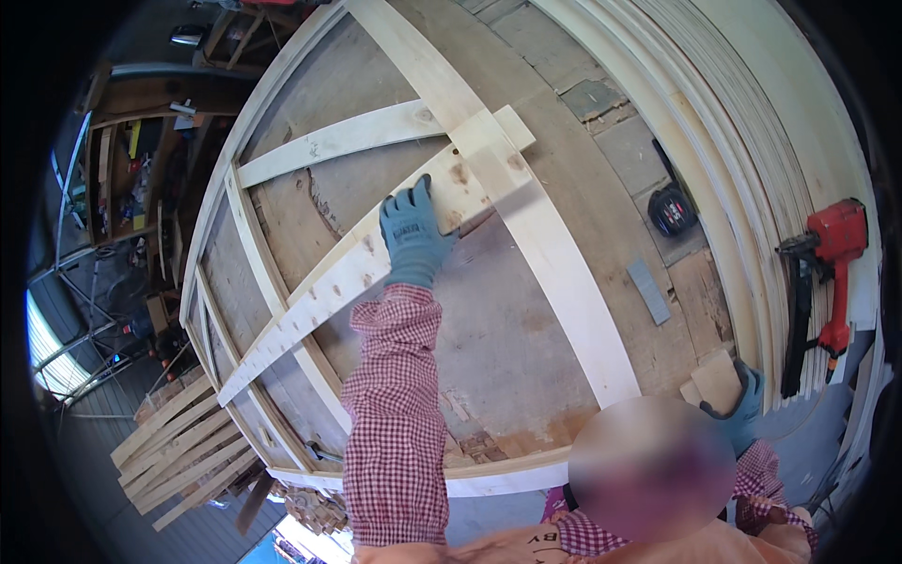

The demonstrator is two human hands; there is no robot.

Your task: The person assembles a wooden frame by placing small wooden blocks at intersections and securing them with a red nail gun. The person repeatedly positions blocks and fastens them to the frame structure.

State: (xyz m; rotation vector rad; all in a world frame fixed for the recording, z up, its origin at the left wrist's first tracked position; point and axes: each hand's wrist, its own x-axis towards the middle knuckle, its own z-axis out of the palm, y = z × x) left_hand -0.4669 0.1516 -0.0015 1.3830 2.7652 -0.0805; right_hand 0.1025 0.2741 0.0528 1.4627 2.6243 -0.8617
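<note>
My left hand (413, 235), in a blue-grey work glove, reaches across a long pale wooden board (348, 268) and grips it, fingers bent over its far edge. The board lies slantwise on a curved-sided wooden frame (263, 254), its upper end meeting a wide light slat (564, 291). Low on the right, my gloved right hand (747, 409) is closed around the side of a small flat piece of wood (717, 381). Part of that hand's fingers is hidden.
A red nail gun (836, 244) lies on stacked long strips (752, 141) at the right. Nearby are a black tape measure (671, 209) and a grey strip of nails or staples (648, 292). Loose slats (183, 451) sit beyond the table at lower left; shelves (132, 179) stand farther left.
</note>
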